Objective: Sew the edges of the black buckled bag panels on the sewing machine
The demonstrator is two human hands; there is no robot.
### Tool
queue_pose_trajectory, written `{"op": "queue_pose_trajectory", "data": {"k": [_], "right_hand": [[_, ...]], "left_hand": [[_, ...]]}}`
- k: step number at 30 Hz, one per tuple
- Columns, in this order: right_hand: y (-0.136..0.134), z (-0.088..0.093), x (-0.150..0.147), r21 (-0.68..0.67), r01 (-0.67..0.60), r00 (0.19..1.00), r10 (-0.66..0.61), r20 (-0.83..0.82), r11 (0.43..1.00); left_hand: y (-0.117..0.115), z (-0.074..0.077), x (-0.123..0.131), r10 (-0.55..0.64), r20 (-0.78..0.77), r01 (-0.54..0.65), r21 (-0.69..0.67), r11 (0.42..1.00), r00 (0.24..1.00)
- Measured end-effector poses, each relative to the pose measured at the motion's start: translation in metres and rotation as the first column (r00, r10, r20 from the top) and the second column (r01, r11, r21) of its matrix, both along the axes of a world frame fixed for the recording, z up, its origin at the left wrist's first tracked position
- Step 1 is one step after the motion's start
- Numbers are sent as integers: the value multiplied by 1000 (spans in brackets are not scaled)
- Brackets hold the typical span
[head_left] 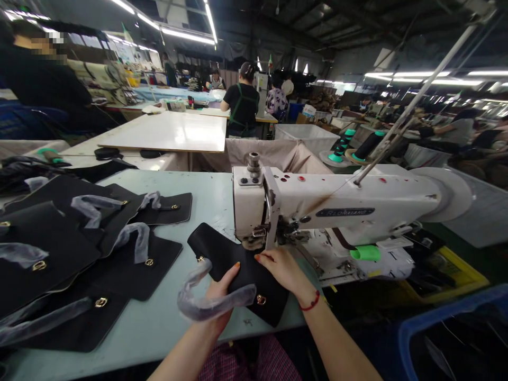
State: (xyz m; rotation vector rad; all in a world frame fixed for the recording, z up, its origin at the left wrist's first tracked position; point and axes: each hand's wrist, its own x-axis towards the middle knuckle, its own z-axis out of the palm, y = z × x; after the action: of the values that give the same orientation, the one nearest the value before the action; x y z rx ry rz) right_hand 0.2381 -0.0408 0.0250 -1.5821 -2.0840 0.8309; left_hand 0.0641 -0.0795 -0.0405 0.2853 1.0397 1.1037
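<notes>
Long fluorescent tubes [188,35] light a busy sewing workshop, where a pale green desk [210,193] carries a white metal sewing machine [301,185] and, to its left, a loose spread of flat black bag pieces [154,275]. One smooth black leather-like panel [224,246] is at the sewing head, its far edge right by the presser area (the needle itself is hidden from this angle). Its curved handle sleeved in clear plastic [186,302] loops over the left hand [219,290], joined near a small gold-coloured metal buckle [261,300]. That hand seems to have hold of the panel, thumb flat on top, fingers out of sight beneath. The right hand [280,270] is curled nearly closed, pinching the edge close to the machine. Judging by this pose, lining up the edge for stitching is the step in hand; the next move calls for steady guiding with both hands, fingertips and plastic-sleeved handle kept clear of the needle
</notes>
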Motion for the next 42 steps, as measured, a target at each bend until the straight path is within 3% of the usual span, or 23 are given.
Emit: {"op": "queue_pose_trajectory", "data": {"k": [3, 14, 24, 29, 34, 42], "right_hand": [[1, 2, 1, -10, -9, 1000, 9, -18, 1000], [2, -2, 1, -12, 40, 998, -41, -56, 999], [4, 1, -1, 2, 41, 997, -41, -59, 999], [2, -6, -8, -1, 74, 991, -74, -111, 997], [-3, -15, -16, -47, 93, 977, -101, -190, 994], [-13, -34, -33, -38, 200, 897, -199, -396, 979]], "left_hand": [[-1, 3, 5, 132, 54, -131, -18, 991, 990], [-1, 14, 12, 206, 6, -203, -142, 969, 979], [5, 20, 9, 188, -69, -195, -108, 975, 980], [18, 16, -8, 85, -98, -92, -72, 993, 992], [38, 29, -28, -73, -159, 76, 11, 997, 985], [76, 46, -52, -340, -260, 375, 99, 922, 904]]}}
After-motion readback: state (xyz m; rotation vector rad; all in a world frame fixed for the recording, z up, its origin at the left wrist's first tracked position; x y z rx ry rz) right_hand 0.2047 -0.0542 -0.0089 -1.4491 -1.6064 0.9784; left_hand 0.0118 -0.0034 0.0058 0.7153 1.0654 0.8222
